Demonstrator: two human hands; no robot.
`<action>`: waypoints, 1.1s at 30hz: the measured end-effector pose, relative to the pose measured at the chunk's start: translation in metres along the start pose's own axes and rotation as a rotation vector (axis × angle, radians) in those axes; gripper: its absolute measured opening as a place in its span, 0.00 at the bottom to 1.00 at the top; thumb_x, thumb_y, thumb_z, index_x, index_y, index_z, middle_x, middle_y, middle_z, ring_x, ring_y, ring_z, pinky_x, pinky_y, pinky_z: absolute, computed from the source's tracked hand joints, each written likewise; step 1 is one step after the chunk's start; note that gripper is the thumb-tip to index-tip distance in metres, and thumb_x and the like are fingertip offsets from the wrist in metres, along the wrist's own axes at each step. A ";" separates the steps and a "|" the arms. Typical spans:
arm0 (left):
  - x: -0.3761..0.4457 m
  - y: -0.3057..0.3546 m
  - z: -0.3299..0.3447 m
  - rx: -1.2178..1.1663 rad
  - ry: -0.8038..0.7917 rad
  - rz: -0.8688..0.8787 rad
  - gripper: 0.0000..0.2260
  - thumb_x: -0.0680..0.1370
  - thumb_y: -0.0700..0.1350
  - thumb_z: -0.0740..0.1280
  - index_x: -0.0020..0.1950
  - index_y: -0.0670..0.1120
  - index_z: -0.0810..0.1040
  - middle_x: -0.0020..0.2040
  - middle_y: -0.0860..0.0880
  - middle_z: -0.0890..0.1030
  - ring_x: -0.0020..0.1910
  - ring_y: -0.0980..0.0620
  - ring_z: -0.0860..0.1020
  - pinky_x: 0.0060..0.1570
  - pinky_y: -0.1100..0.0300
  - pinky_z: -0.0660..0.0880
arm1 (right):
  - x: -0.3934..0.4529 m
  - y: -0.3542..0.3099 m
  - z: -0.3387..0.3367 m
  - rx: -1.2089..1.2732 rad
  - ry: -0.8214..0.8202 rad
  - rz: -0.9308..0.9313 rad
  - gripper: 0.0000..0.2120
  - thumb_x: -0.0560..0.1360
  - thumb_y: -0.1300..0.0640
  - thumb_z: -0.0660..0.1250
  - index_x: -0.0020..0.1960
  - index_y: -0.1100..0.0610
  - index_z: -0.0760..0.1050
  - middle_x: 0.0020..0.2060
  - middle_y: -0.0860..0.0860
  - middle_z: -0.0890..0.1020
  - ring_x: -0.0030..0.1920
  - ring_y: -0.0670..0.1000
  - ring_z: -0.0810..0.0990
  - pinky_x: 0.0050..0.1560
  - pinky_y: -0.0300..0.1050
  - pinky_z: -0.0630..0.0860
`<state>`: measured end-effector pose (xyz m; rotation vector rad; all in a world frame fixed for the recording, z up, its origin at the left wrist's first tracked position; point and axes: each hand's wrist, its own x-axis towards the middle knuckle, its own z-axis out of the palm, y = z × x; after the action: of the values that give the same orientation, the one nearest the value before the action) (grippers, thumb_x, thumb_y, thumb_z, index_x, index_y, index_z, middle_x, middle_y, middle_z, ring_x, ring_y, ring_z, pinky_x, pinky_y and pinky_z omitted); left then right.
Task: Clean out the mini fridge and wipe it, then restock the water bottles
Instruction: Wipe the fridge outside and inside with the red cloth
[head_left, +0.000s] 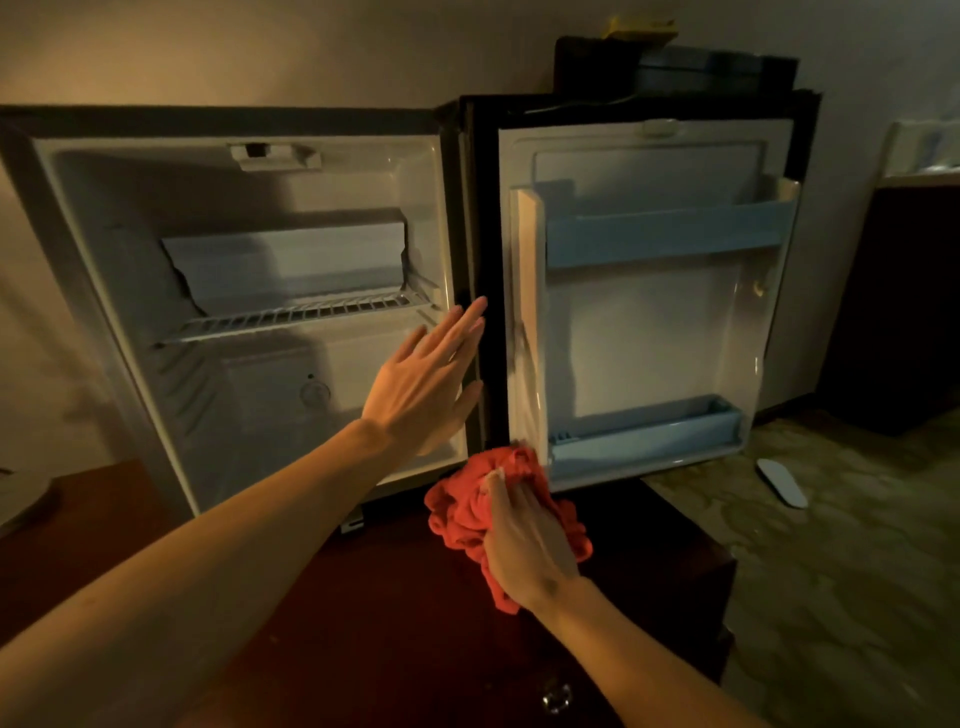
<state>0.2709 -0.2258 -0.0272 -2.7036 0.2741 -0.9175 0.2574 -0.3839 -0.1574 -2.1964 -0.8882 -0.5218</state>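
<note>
1. Far left, a pale rounded object (21, 501), too cropped to identify, lies on the dark reddish-brown wooden cabinet top (322, 623) below you.
2. The white-lined mini fridge (249, 291) stands on that top with its cavity exposed; one white wire shelf (296, 317) crosses the middle.
3. Your left hand (423, 384) is flat, fingers straight and holding nothing, at the fridge's right front edge.
4. Your right hand (524, 540) clutches a bunched red cloth (462, 509) at the bottom inner corner of the open white fridge door (649, 322).
5. That door carries two pale blue plastic door racks (670, 234), upper and lower.
6. A black box (675, 65) sits atop the fridge.
7. Right, mottled greenish carpet (841, 571) with a white flat object (782, 482) lying on it, and dark wooden furniture (904, 312) against the wall.
</note>
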 end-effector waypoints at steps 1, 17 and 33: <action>0.001 -0.001 -0.001 0.022 0.011 0.020 0.32 0.82 0.54 0.57 0.81 0.47 0.45 0.81 0.51 0.40 0.79 0.50 0.45 0.76 0.46 0.56 | 0.003 0.003 0.007 0.005 0.007 -0.045 0.21 0.83 0.39 0.44 0.60 0.42 0.73 0.54 0.39 0.80 0.52 0.31 0.77 0.58 0.29 0.72; 0.007 -0.011 -0.002 0.327 -0.084 0.141 0.36 0.80 0.54 0.55 0.79 0.51 0.34 0.79 0.52 0.33 0.79 0.47 0.39 0.77 0.42 0.44 | -0.005 0.017 0.011 -0.289 -0.222 0.155 0.24 0.79 0.51 0.57 0.72 0.60 0.57 0.52 0.55 0.82 0.49 0.55 0.82 0.49 0.49 0.77; 0.006 -0.013 0.004 0.354 -0.066 0.147 0.38 0.79 0.56 0.56 0.79 0.51 0.33 0.79 0.51 0.32 0.79 0.47 0.40 0.76 0.41 0.44 | -0.006 0.027 0.028 -0.189 -0.157 -0.012 0.22 0.73 0.50 0.66 0.63 0.55 0.63 0.49 0.53 0.83 0.46 0.56 0.83 0.46 0.47 0.75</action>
<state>0.2793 -0.2143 -0.0225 -2.3495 0.2643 -0.7529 0.2760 -0.3801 -0.1924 -2.4318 -0.9688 -0.4606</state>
